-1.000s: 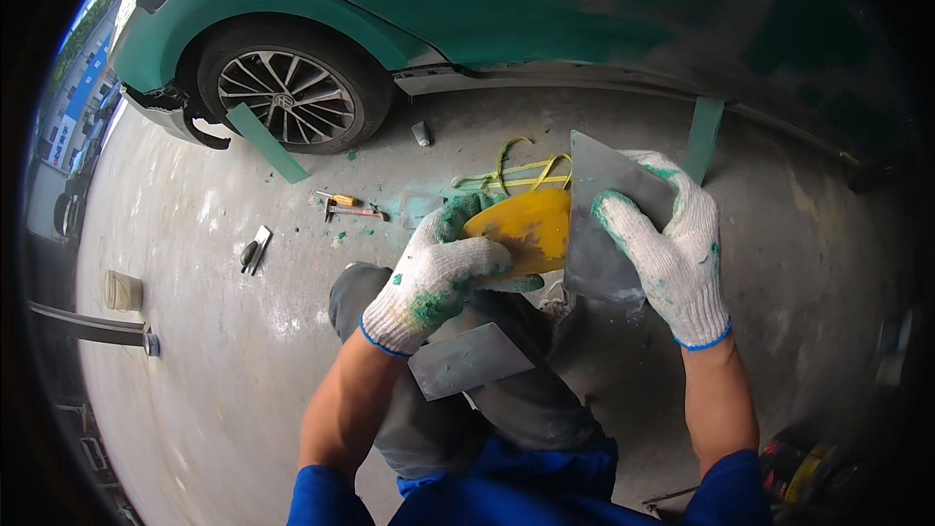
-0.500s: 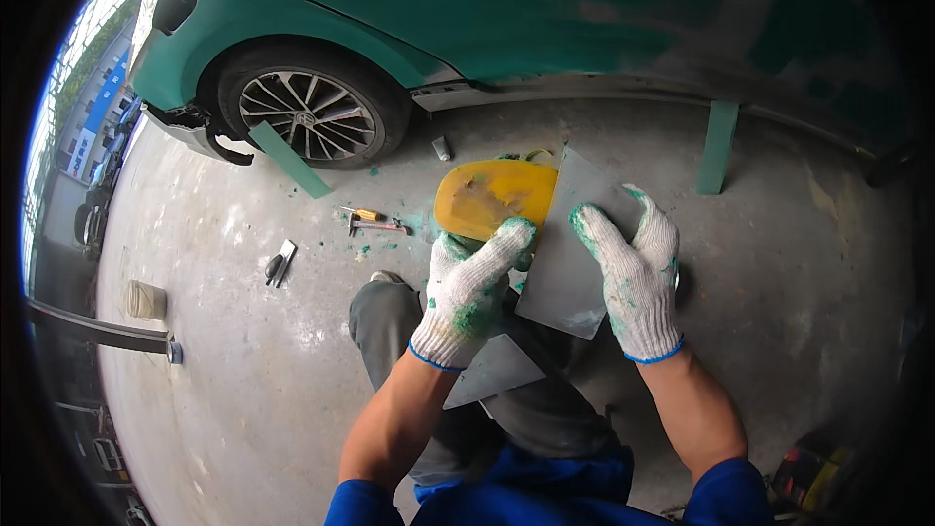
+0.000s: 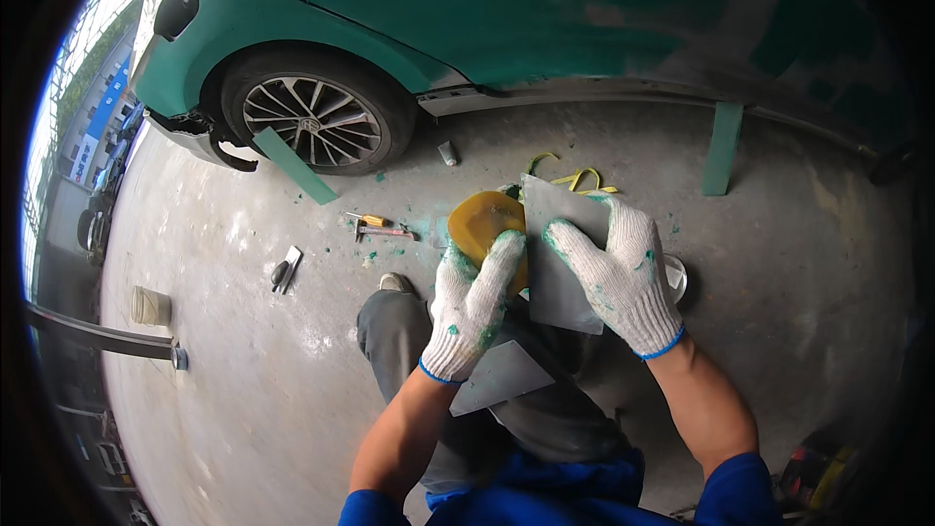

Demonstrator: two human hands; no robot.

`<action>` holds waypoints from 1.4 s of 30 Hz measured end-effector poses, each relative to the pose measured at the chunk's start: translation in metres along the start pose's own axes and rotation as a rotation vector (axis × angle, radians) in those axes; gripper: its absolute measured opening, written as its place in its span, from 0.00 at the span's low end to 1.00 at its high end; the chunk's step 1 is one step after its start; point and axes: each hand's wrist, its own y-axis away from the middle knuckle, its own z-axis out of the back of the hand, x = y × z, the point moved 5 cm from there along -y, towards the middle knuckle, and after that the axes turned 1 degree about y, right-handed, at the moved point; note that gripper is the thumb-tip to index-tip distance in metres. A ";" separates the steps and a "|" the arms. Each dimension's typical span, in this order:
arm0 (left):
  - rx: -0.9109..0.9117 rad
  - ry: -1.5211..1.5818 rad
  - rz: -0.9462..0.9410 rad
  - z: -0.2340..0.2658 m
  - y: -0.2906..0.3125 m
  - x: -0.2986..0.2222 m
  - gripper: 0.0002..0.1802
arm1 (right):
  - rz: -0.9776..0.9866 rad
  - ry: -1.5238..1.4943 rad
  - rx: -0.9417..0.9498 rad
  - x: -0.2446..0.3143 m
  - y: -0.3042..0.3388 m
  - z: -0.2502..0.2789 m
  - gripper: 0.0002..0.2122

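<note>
White knit gloves smeared with green cover both hands. My left hand [image 3: 463,317] pinches a yellow rounded spreader [image 3: 479,218], its thumb lying across the face and the other fingers mostly hidden behind. My right hand [image 3: 631,278] grips a thin grey flat spreader plate [image 3: 553,273] by its right side, thumb on the front. The plate's left edge meets the yellow spreader's right edge. Below them, a second grey plate [image 3: 503,377] rests on my dark trousers. Green filler-like smears show on the glove fingertips.
A green-coated car [image 3: 467,19] with a wheel [image 3: 312,117] stands ahead. Two green strips [image 3: 294,166] lean near it. On the floor lie a yellow-handled screwdriver [image 3: 367,219], a hammer-like tool [image 3: 385,231], a tube [image 3: 447,153], a yellow strap [image 3: 584,178] and a bucket [image 3: 150,306].
The yellow spreader has tilted and shows a smaller face. My right hand has wrapped further round the grey plate, which has turned more upright and moved left against the spreader.
</note>
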 end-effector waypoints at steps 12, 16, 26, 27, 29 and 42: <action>-0.005 -0.092 -0.132 0.010 0.010 -0.008 0.15 | -0.408 -0.496 -0.095 0.013 -0.009 -0.010 0.11; 0.019 -0.059 -0.089 0.018 0.010 -0.004 0.14 | -0.288 -0.385 -0.062 0.017 -0.008 -0.007 0.13; -0.011 0.047 -0.091 0.019 0.011 -0.003 0.26 | -0.266 -0.334 -0.060 0.019 -0.013 -0.013 0.15; 0.003 0.039 -0.077 0.019 0.011 -0.004 0.26 | -0.266 -0.340 -0.074 0.018 -0.014 -0.012 0.15; 0.036 0.026 -0.050 0.019 0.010 -0.006 0.25 | -0.206 -0.280 -0.122 0.017 -0.015 -0.011 0.15; 0.129 0.044 -0.049 0.026 0.016 -0.003 0.22 | -0.329 -0.317 0.209 0.026 -0.012 -0.011 0.15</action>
